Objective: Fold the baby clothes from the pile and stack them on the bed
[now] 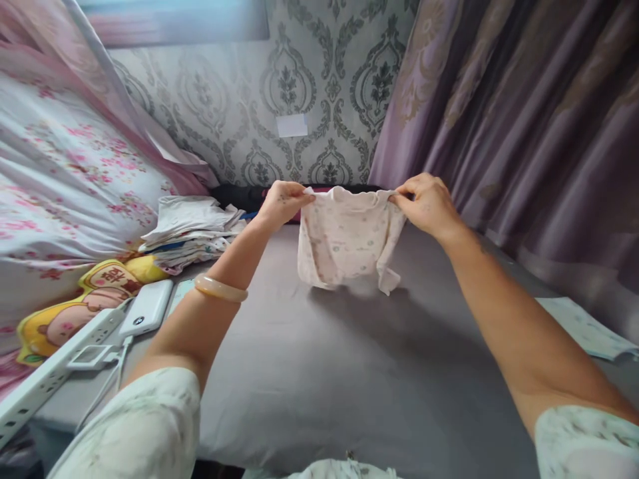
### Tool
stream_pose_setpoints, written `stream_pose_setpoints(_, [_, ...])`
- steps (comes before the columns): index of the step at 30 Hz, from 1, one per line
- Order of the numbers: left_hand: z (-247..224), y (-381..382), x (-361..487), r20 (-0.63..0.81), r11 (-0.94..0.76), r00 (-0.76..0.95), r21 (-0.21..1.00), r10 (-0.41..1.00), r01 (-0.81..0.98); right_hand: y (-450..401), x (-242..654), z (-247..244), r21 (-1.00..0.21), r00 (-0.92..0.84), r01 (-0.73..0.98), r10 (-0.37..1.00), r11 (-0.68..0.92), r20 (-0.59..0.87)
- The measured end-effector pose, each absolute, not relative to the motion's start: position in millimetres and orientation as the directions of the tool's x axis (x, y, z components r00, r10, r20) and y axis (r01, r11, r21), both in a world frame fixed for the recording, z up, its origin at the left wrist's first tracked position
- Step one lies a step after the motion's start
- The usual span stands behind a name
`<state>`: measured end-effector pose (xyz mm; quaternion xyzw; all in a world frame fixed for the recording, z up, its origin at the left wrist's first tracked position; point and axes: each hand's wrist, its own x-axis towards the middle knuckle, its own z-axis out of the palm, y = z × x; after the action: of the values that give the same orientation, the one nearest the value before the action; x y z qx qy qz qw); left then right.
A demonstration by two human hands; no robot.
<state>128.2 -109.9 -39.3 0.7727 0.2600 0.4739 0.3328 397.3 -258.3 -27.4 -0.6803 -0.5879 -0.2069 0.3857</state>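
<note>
A small pale long-sleeved top (pixel 347 239) with a faint print hangs by its shoulders above the grey sheet (pixel 299 372), its lower edge casting a shadow there. My left hand (pixel 283 203) pinches the left shoulder between thumb and fingers. At the other shoulder, my right hand (pixel 424 203) is closed on the fabric in the same way. The neckline stretches between both hands, and one sleeve dangles at the right with its cuff turned outward.
Folded clothes (pixel 192 233) are stacked at the back left. Nearer on the left lie a white power bank (pixel 147 307), a power strip (pixel 60 372) with cables, and a yellow cushion (pixel 74 313). A folded pale cloth (pixel 584 326) lies at the right, beside the purple curtain (pixel 499 126).
</note>
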Motion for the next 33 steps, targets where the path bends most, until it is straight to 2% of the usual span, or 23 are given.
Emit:
stream_pose_setpoints(5, [-45.0,-109.3,138.1,0.549,-0.643,0.437,0.76,0.713,0.094,-257.9,399.3,-31.6,-0.451,0.341,0.892,0.705,-0.032,0.623])
stream_pose_setpoints(14, [-60.8,-119.2,157.9,0.563,-0.606,0.232,0.766,0.793,0.214,-251.4,402.8,-46.6,-0.598,0.379,0.796,0.692,0.096,0.615])
stream_pose_setpoints(18, [-67.6,-138.3,160.7,0.648,-0.65,0.111,0.709,0.753,0.272,-259.7,394.7,-43.5,-0.582,0.354,0.801,0.672,0.141,0.65])
stream_pose_setpoints(22, [-73.6,-157.7,150.0,0.8,-0.75,0.027,0.55,0.6,0.367,-284.3,378.8,-34.8,-0.51,0.314,0.849,0.644,0.138,0.697])
stream_pose_setpoints(26, [-68.8,-170.5,115.9,0.866,-0.81,0.166,0.351,0.471,0.469,-323.1,365.4,-26.1,-0.452,0.266,0.882,0.656,0.13,0.707])
stream_pose_setpoints(30, [-37.3,-186.9,74.3,0.839,-0.895,0.415,0.169,0.351,0.413,-361.7,359.5,-14.3,-0.393,0.199,0.909,0.685,0.138,0.701])
stream_pose_setpoints(32, [-16.1,-194.7,59.7,0.781,-0.927,0.538,0.136,0.318,0.351,-374.9,358.9,-6.2,-0.396,0.203,0.911,0.711,0.114,0.673])
stream_pose_setpoints(33, [-6.6,-196.9,54.9,0.746,-0.935,0.583,0.156,0.323,0.318,-378.9,359.2,-2.3,-0.413,0.219,0.905,0.726,0.098,0.652])
